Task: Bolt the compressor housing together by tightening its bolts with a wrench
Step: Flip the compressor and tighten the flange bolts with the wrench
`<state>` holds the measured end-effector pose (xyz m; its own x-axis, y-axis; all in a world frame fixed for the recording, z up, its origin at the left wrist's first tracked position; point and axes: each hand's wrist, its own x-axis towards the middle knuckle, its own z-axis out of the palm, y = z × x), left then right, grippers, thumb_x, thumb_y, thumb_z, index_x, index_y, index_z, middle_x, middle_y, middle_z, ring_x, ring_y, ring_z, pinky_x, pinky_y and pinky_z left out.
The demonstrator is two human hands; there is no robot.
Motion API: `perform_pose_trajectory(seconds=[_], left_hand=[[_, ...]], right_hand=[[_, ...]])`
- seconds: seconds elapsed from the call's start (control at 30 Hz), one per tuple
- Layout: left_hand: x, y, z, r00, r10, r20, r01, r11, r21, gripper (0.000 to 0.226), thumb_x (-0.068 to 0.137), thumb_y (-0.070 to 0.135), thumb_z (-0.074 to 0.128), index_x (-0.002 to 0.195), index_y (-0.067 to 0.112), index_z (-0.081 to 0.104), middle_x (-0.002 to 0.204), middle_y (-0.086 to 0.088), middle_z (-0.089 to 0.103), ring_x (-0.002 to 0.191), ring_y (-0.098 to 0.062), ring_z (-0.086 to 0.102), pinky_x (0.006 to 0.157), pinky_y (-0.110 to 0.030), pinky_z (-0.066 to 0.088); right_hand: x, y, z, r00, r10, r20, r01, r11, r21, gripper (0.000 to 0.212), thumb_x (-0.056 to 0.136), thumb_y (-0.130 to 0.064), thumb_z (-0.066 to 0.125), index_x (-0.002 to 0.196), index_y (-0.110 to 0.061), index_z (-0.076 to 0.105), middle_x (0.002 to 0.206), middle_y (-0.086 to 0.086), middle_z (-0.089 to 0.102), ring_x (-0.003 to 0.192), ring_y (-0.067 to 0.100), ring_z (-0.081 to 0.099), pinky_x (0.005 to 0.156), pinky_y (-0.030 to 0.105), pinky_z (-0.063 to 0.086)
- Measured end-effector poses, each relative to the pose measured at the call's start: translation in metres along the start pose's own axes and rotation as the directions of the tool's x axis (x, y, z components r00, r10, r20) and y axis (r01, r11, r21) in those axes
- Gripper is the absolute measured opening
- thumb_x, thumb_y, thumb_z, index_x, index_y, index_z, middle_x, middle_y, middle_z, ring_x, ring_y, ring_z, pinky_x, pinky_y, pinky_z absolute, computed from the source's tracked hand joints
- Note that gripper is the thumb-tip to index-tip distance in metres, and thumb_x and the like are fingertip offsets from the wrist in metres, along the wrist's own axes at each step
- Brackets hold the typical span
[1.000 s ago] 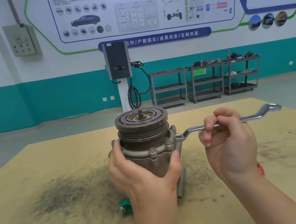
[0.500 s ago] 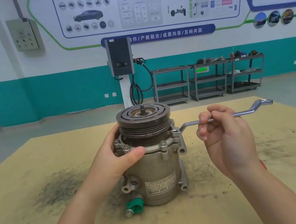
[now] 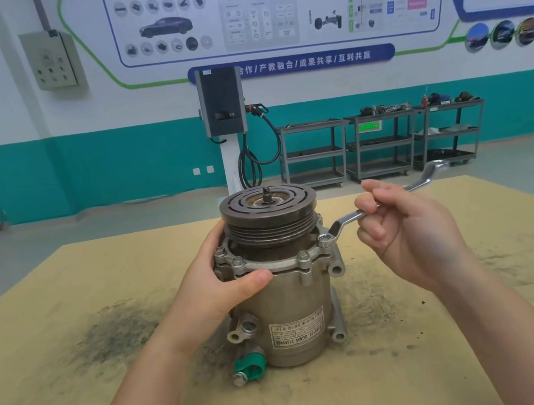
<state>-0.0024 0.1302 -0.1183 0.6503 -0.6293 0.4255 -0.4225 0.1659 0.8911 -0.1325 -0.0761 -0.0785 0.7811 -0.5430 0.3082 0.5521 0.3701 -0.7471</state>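
Observation:
The compressor (image 3: 291, 306) stands upright in the middle of the tan table (image 3: 78, 386), its dark pulley (image 3: 268, 207) on top. Several bolts ring its flange (image 3: 268, 266). My left hand (image 3: 215, 286) grips the housing's left side just under the flange, thumb across the front. My right hand (image 3: 401, 230) holds the shaft of a silver ring wrench (image 3: 344, 220). The wrench's near ring sits over the flange bolt (image 3: 324, 239) on the right. Its far end points up and to the right.
A green cap (image 3: 250, 366) covers a port at the compressor's base. Dark grime stains the tabletop (image 3: 118, 328) left of the compressor. A charging post (image 3: 224, 118) and metal shelf carts (image 3: 381, 143) stand far behind by the wall.
My left hand shifted from the front of the housing to its left side. The wrench handle swung away from me, its far end now higher and further back.

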Motion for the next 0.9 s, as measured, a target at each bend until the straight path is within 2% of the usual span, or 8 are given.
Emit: perform_pose_trajectory(seconds=[0.1,0.23,0.37,0.43,0.53,0.67,0.8,0.9], left_hand=[[0.001,0.0,0.0,1.0,0.0,-0.008,0.0,1.0,0.002,0.08,0.054,0.048,0.084,0.126,0.048,0.049,0.118,0.029,0.066,0.11,0.003,0.064,0.08,-0.013,0.054],[-0.001,-0.001,0.007,0.997,0.024,-0.067,-0.024,1.0,0.008,0.085,0.051,0.05,0.084,0.129,0.049,0.048,0.122,0.027,0.065,0.114,-0.002,0.064,0.082,-0.017,0.055],[-0.005,-0.001,0.023,0.983,0.069,-0.168,-0.06,0.996,0.061,0.074,0.05,0.057,0.083,0.112,0.074,0.046,0.122,0.034,0.061,0.113,0.006,0.06,0.087,-0.02,0.056],[-0.006,-0.002,0.025,0.978,0.066,-0.199,-0.051,0.996,0.078,0.077,0.048,0.059,0.083,0.114,0.072,0.044,0.127,0.029,0.059,0.118,0.003,0.058,0.096,-0.03,0.055],[-0.006,-0.003,0.024,0.979,0.065,-0.193,-0.051,0.996,0.077,0.082,0.048,0.061,0.083,0.118,0.07,0.042,0.134,0.027,0.055,0.122,0.003,0.056,0.099,-0.03,0.053],[-0.006,-0.005,0.022,0.982,0.048,-0.181,-0.037,0.998,0.059,0.096,0.048,0.059,0.082,0.134,0.057,0.04,0.137,0.024,0.055,0.122,0.0,0.057,0.095,-0.024,0.054],[-0.005,-0.005,0.021,0.984,0.029,-0.176,-0.019,0.998,0.06,0.098,0.048,0.06,0.081,0.137,0.052,0.041,0.133,0.025,0.058,0.121,-0.001,0.059,0.096,-0.028,0.055],[-0.005,-0.005,0.02,0.989,0.034,-0.145,-0.029,0.999,0.037,0.093,0.051,0.058,0.081,0.136,0.052,0.044,0.125,0.03,0.062,0.115,0.004,0.061,0.085,-0.016,0.055]], right_hand=[[-0.012,0.015,0.004,0.953,-0.296,-0.059,0.287,0.95,-0.125,0.017,0.1,-0.003,0.033,0.098,-0.011,0.047,0.059,0.001,0.056,0.042,0.015,0.045,0.042,0.022,0.037],[-0.04,0.041,0.011,0.687,-0.72,0.1,0.702,0.621,-0.348,0.017,0.1,-0.014,0.041,0.093,-0.019,0.055,0.07,-0.001,0.062,0.053,0.018,0.055,0.052,0.026,0.045],[-0.05,0.058,0.017,0.519,-0.709,0.477,0.799,0.203,-0.566,0.027,0.101,-0.032,0.049,0.085,-0.015,0.063,0.082,-0.007,0.059,0.075,0.012,0.059,0.07,0.02,0.046],[-0.049,0.058,0.017,0.498,-0.685,0.532,0.809,0.145,-0.57,0.033,0.099,-0.033,0.053,0.08,-0.009,0.066,0.081,-0.007,0.059,0.076,0.013,0.058,0.071,0.019,0.046],[-0.046,0.052,0.014,0.532,-0.686,0.496,0.813,0.251,-0.526,0.034,0.1,-0.035,0.05,0.083,-0.011,0.066,0.082,-0.004,0.061,0.075,0.013,0.059,0.071,0.02,0.046],[-0.038,0.029,0.011,0.694,-0.712,0.103,0.705,0.644,-0.299,0.027,0.103,-0.034,0.041,0.086,-0.028,0.061,0.079,0.003,0.064,0.061,0.018,0.056,0.062,0.028,0.048],[-0.025,0.012,0.003,0.917,-0.382,-0.111,0.38,0.924,-0.043,0.031,0.101,-0.029,0.038,0.082,-0.013,0.055,0.07,0.002,0.065,0.054,0.014,0.054,0.052,0.023,0.046],[-0.018,0.011,-0.002,0.968,-0.229,-0.105,0.233,0.972,0.019,0.033,0.104,-0.027,0.033,0.084,-0.011,0.053,0.068,0.002,0.063,0.053,0.013,0.052,0.05,0.022,0.045]])
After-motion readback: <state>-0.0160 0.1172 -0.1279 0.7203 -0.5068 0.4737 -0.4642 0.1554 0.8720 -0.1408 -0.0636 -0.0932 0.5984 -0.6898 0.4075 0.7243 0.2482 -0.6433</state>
